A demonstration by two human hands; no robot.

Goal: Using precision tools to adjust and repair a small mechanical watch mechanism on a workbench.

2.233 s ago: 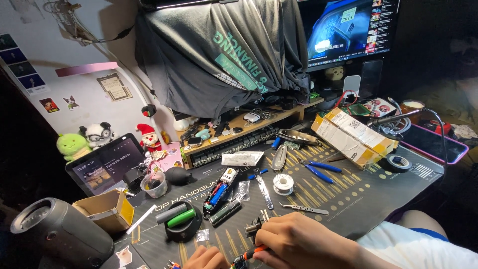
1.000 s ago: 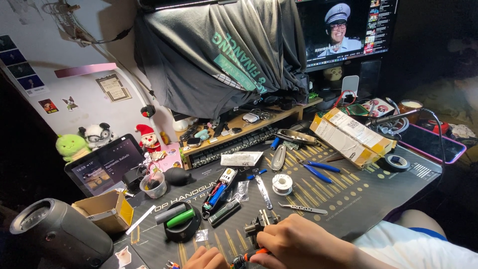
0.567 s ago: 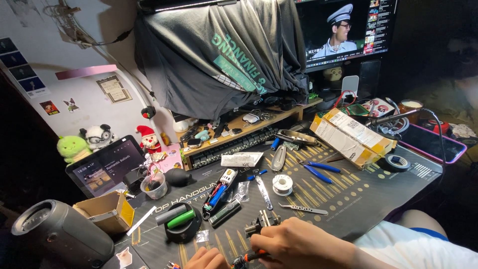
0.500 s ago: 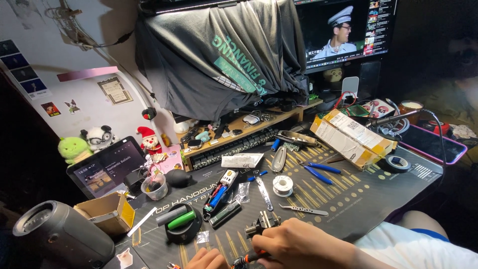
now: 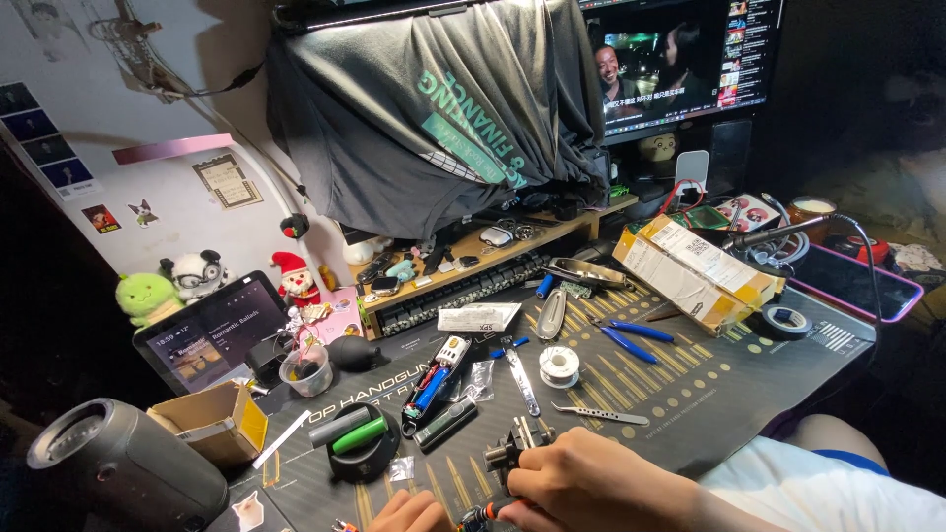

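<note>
Black small metal-and-plastic gadget (image 5: 512, 451) with upright prongs sits at the near edge of the dark printed desk mat (image 5: 749, 384), just off the right hand's knuckles. Right hand (image 5: 591, 483) fingers curl together, pinching a thin red-handled tool (image 5: 481, 514) low at the mat's near edge; the tip is hidden under the fingers. Left hand (image 5: 412, 512) shows only curled fingertips at the frame bottom, touching near the same spot; what it grips, cannot tell.

Progress, as a judgement: work on the gadget looks mid-way. It is partly open or bare, tools lie spread out, nothing looks packed up. How much is left can't be told, since the contact point is covered.

Outward from the hands: a black rectangular battery-like block (image 5: 445, 424) and a green cylindrical cell (image 5: 359, 433) on a round black holder toward the mat's near-left. Steel tweezers (image 5: 598, 415) lie right of the gadget. A small white solder spool (image 5: 559, 365) sits mid-mat, blue-handled pliers (image 5: 631, 340) beyond it. A long yellow-and-brown cardboard box (image 5: 690, 271) lies at the far-right edge, with a black tape roll (image 5: 786, 320) beside it. A grey cylindrical speaker (image 5: 128, 473) and an open small cardboard box (image 5: 212, 424) are at the near-left corner.
</note>
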